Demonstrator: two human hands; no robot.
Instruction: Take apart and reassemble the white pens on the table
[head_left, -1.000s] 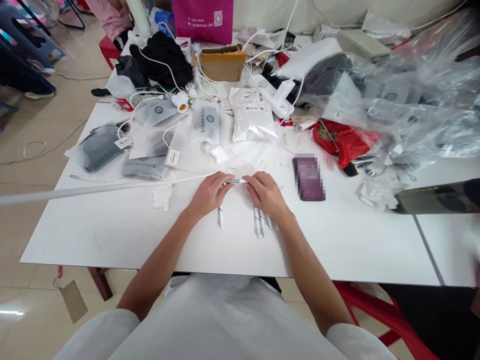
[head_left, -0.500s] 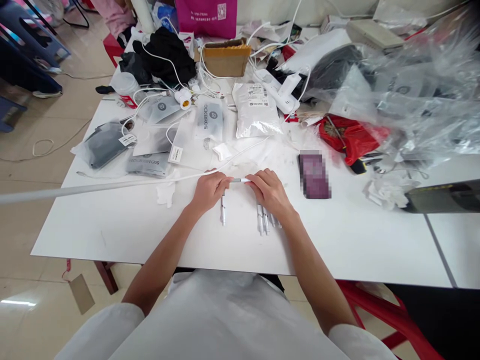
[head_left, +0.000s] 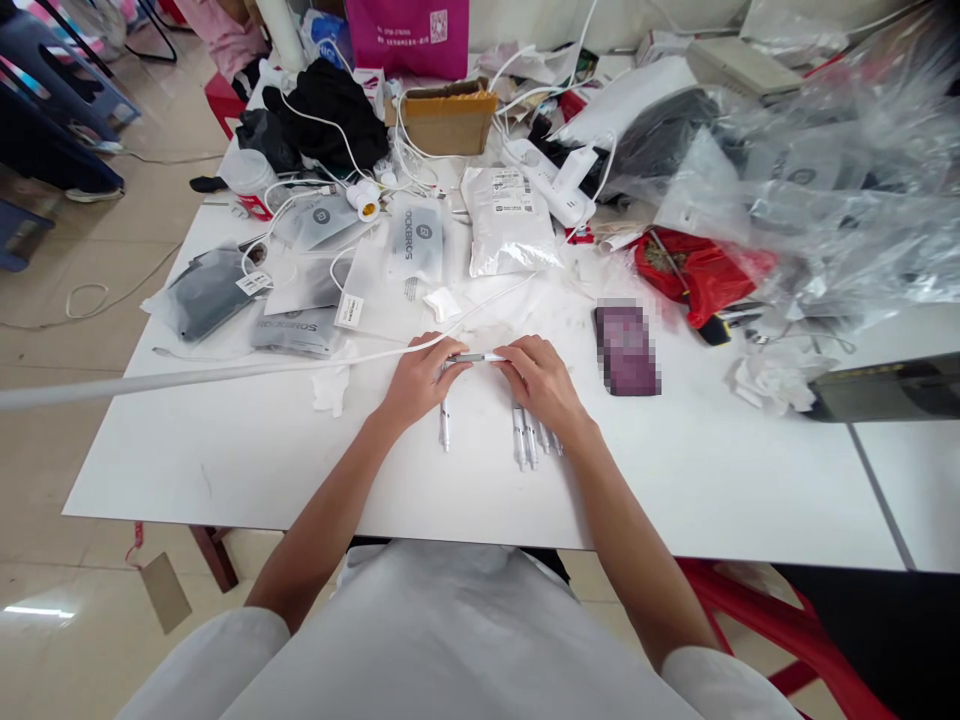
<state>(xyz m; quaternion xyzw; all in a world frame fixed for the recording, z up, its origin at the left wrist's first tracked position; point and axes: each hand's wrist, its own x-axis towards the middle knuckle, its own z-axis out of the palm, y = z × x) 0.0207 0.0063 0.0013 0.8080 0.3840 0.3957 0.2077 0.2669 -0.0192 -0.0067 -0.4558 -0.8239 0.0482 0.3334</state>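
A slim white-and-grey pen [head_left: 477,357] lies level between my two hands, above the white table [head_left: 300,470]. My left hand [head_left: 421,380] pinches its left end between thumb and fingers. At the other end, my right hand [head_left: 541,380] grips the pen with its fingertips. One white pen [head_left: 445,425] rests on the table just below my left hand. Several more white pens [head_left: 526,440] lie side by side under my right hand and wrist, which partly cover them.
A phone [head_left: 628,348] lies right of my hands. Behind are plastic-wrapped packets [head_left: 296,328], a white parcel [head_left: 510,222], a power strip [head_left: 559,190], a red bag [head_left: 705,270] and a cardboard box [head_left: 442,122]. A white cable [head_left: 225,375] crosses in front of the left side.
My left thumb and fingers have spread apart a little along the pen, so more of its grey part shows. Both hands stay in nearly the same place.
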